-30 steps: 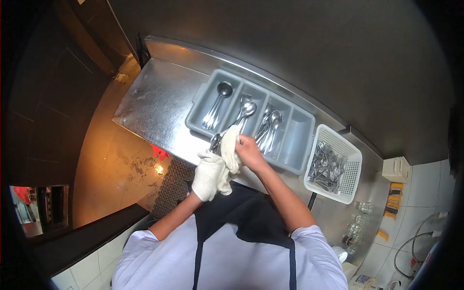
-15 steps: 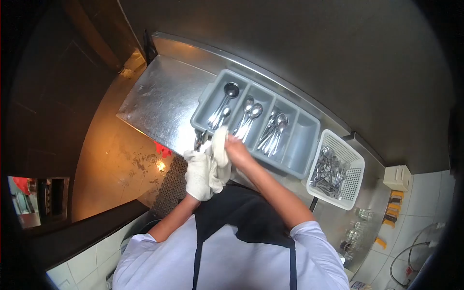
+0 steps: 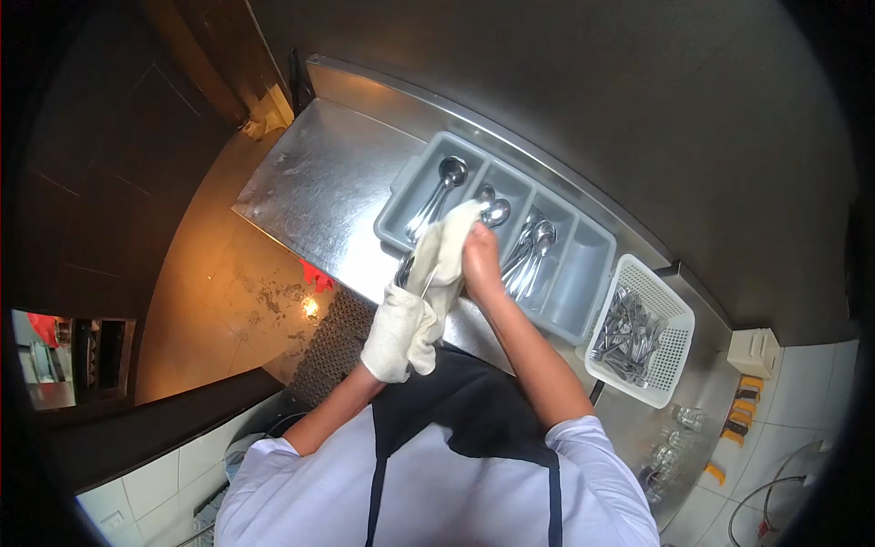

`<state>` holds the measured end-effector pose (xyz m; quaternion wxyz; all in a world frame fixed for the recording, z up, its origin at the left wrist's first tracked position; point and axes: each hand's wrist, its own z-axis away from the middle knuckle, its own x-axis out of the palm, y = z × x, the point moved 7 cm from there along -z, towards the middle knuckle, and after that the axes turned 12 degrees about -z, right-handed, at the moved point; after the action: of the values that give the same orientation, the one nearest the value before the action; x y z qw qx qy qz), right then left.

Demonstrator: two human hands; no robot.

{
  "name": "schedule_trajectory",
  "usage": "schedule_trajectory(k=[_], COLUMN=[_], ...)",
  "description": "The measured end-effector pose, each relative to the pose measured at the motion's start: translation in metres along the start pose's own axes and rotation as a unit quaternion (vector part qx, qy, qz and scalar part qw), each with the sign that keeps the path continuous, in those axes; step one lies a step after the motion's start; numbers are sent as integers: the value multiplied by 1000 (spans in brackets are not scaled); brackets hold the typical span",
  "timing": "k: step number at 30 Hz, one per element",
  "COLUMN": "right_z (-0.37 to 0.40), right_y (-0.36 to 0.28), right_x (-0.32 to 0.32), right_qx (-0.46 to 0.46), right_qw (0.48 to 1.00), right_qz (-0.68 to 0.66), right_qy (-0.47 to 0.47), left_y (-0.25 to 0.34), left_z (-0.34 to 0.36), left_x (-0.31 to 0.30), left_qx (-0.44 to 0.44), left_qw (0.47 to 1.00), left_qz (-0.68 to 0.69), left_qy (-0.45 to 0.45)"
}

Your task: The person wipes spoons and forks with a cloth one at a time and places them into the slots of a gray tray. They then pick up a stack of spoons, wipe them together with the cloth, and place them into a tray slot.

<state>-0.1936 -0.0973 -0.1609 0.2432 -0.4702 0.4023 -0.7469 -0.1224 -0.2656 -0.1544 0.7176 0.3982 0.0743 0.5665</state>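
Note:
My left hand (image 3: 392,337) is covered by a white cloth or glove and closed around some metal cutlery (image 3: 405,271), whose ends show above it. Bare and closed, my right hand (image 3: 481,260) grips a white cloth (image 3: 445,244), lifted over the near edge of a grey cutlery tray (image 3: 570,310). Ladle-like spoons (image 3: 452,171) lie in the tray's left compartment. Spoons (image 3: 495,212) are in the second one, partly hidden by the cloth, and more spoons (image 3: 543,239) fill the third.
A white perforated basket (image 3: 676,345) with several pieces of cutlery stands right of the tray on the steel counter (image 3: 319,173). Glasses (image 3: 670,447) are at the lower right. A beige box (image 3: 754,352) sits by the tiled wall. A red item (image 3: 316,276) lies below the counter's front edge.
My right hand has moved up and right, stretching the cloth over the tray's near edge. My left hand has shifted slightly right. The whole view has shifted a little.

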Motion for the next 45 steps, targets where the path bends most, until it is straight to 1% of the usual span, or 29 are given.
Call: schedule_trajectory(k=[1, 3, 4, 5, 7, 8, 10, 11, 13, 16, 17, 18, 19, 21, 25, 26, 28, 29, 31, 32, 33, 35, 37, 38, 39, 41, 43, 44, 45], right_z=[3, 21, 37, 37, 47, 44, 21, 0, -5, 2, 11, 23, 37, 43, 39, 38, 33, 30, 24, 4, 12, 18, 48, 60, 64, 64, 49, 50, 50], right_y=[2, 7, 18, 55, 66, 62, 49, 56, 25, 35, 42, 38, 34, 35, 11, 6, 0, -7, -19, 3, -20, -24, -6, 6, 13, -14, -30, -43, -49], right_x=[-2, -2, 8, -5, 9, 10, 12, 10, 27, 20, 18, 25, 35, 36, 24, 19, 3, -7, -24, -54, -45, -46, -21, -14, -4, -13, -33, -39, -45], right_qx=[20, 60, 71, 14, 103, 126, 173, 161, 212, 227, 232, 210, 174, 157, 103, 83, 40, 5, -68, -70, -46, -45, 40, -17, -34, -69, -83, -101, -129], right_qw=[999, 988, 993, 955, 985, 984, 980, 986, 974, 964, 959, 952, 945, 949, 951, 955, 952, 951, 946, 985, 991, 994, 990, 990, 989, 992, 992, 988, 984], right_qz=[42, 127, 92, 293, 126, 118, 100, -8, -50, 7, 36, 103, 135, 177, 256, 257, 286, 294, 310, 157, 111, 26, -80, -31, -63, -3, -27, 2, 12], right_qy=[23, 70, 27, -52, -57, -44, -22, -51, -57, -136, -158, -197, -241, -210, -138, -125, -103, -89, -61, -11, 59, 97, 106, 138, 131, 109, 90, 117, 127], left_y=[1, 0, 0, 1, -4, -14, -4, 0, 7, 15, 19, 20, 12, 0, 5, 15, -2, 0, 3, 40, 35, 25, 21, 17, 15, 18, 37, 40, 38], left_z=[-2, -2, -3, -7, -18, -20, -5, -2, 1, 5, 12, 17, 11, 1, -18, -13, -20, -26, -37, 1, -1, -4, -6, -11, -14, -9, -5, 8, 9], left_x=[-3, 1, 5, 5, 3, -4, 0, 1, 4, 12, 15, 19, 15, 11, 2, 5, -2, -8, -21, -2, -3, -6, 4, 9, 15, 29, 33, 40, 39], left_qx=[33, -38, -73, -66, -56, -36, -40, -34, -14, -13, -42, -70, -74, -83, 17, 55, 46, 91, 168, 113, 156, 238, 153, 116, 77, 22, 131, 60, 48], left_qw=[999, 996, 989, 987, 977, 980, 978, 976, 971, 953, 944, 933, 943, 960, 994, 994, 992, 987, 946, 944, 952, 957, 984, 990, 992, 978, 978, 986, 991], left_qz=[4, 58, 85, 125, 206, 185, 189, 187, 183, 185, 191, 196, 186, 160, 27, 6, 0, -90, -274, -307, -260, -165, -81, -30, 21, 141, -80, 19, -8], left_qy=[28, -54, -95, -69, -15, -57, -82, -103, -153, -238, -265, -293, -267, -215, -101, -96, -118, -99, -38, 44, 35, 5, -37, -68, -94, -153, -139, -153, -122])
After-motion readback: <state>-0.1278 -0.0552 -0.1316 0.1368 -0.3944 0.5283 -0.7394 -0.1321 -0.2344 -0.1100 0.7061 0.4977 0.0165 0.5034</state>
